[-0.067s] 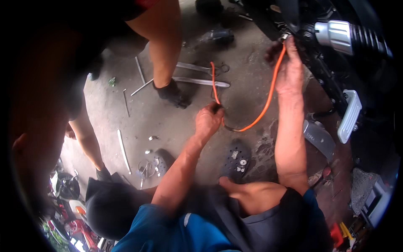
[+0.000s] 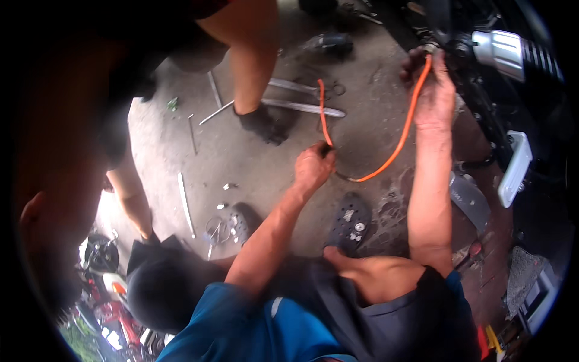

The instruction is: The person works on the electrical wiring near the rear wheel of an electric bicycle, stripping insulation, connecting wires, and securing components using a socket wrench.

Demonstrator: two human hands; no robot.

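A thin orange hose hangs in a loop between my hands. My left hand is closed around it, and a free end stands up past the fingers. A dark stretch of the hose shows just beside this hand. My right hand is raised at the motorcycle's dark frame, its fingers and thumb closed about the hose's other end. A small metal fitting shows at those fingertips; whether the hose is joined to it, I cannot tell.
Long metal bars, a T-shaped tool and a dark power tool lie on the concrete floor. Another person's leg stands at left. A silver footrest and ribbed metal cylinder jut out at right.
The whole view has shifted a little, so most things appear farther right and slightly higher. Both hands keep their hold on the orange hose.
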